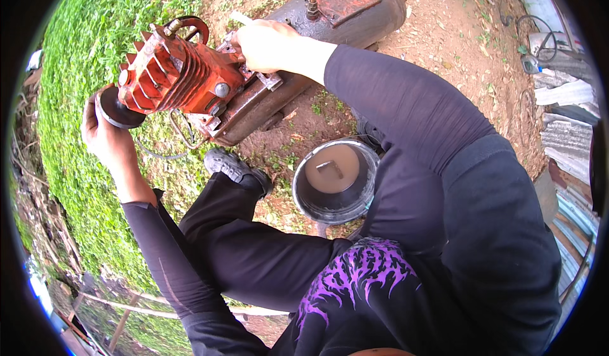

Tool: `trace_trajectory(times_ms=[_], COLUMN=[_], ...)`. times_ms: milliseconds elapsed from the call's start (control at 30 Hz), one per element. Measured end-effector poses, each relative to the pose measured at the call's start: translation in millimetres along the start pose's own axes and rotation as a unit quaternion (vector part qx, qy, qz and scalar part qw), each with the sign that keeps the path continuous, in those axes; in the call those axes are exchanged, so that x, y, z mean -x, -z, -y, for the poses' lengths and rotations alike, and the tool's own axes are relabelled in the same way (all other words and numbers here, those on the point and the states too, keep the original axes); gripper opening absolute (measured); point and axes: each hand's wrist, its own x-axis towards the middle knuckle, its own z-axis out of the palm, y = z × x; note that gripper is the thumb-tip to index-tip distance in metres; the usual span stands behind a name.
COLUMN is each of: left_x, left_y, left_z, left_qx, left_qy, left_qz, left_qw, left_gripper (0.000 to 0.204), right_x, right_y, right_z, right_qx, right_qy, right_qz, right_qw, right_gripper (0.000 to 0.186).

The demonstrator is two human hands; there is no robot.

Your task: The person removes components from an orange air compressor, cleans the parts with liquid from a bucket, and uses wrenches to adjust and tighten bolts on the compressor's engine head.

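Observation:
A red finned air compressor pump [184, 77] sits atop a dark, rusty cylindrical tank [371, 23]. My left hand [104, 134] is at the pump's left end, its fingers curled around the rim of a round black air filter [119, 109]. Over the pump's far right side, my right hand [266, 45] is closed on a slim object with a pale end [241, 18] poking out above the fingers. The rest of that object is hidden by the hand and pump, so its kind does not show. Behind the pump stands a dark red wheel [193, 27].
Between my legs stands a black bucket [306, 197] of murky brown water, a small block-like piece [330, 168] in it. Grass [76, 185] lies left, bare dirt [444, 51] right. Corrugated sheets [568, 134] and a dark hose [539, 23] line the right edge.

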Motion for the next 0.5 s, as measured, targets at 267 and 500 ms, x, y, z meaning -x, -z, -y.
trace_trajectory(times_ms=[267, 500], left_x=[1.6, 1.1], left_y=[-2.8, 0.1], left_z=[-3.7, -2.7], left_qx=[-0.008, -0.006], left_qy=[-0.003, -0.015], left_qz=[-0.007, 0.003], left_qw=[1.000, 1.000], left_gripper=[0.020, 0.020], right_x=[-5.2, -8.7], right_y=[-19.4, -13.8], right_z=[-10.0, -9.5], right_qx=[0.048, 0.029], right_qy=[0.002, 0.019], right_qz=[-0.004, 0.020], right_qw=[0.999, 0.999], right_gripper=[0.023, 0.024])
